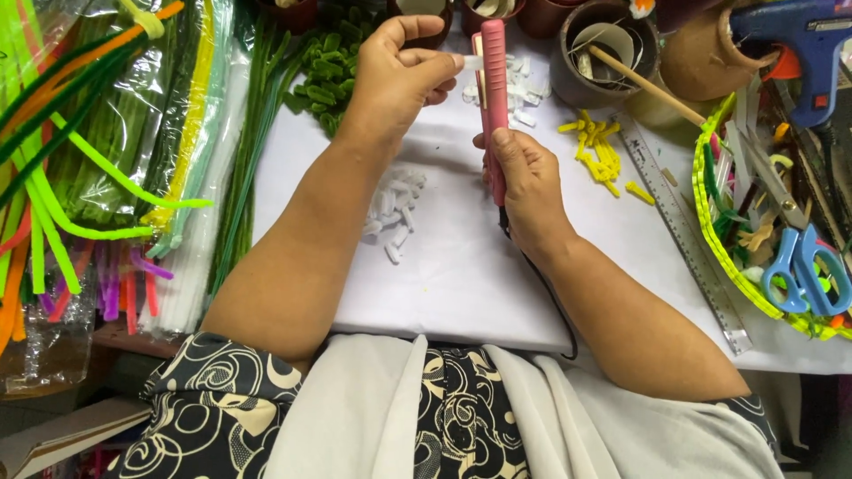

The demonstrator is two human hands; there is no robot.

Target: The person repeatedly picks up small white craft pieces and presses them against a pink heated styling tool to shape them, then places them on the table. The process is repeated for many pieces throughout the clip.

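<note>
Two hands over white worktop (pixel 461 266): right hand (pixel 524 182) clenched round slim pink flat iron (pixel 493 98), upright; left hand (pixel 399 75) pinches small white fuzzy piece (pixel 472 62) at iron's tip.

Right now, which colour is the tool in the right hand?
Pink flat iron, seen in the head view.

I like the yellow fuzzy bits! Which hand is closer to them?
The right hand. It grips the pink flat iron just left of the yellow pieces. The left hand, pinching a small white piece, sits farther away, beyond the iron.
</note>
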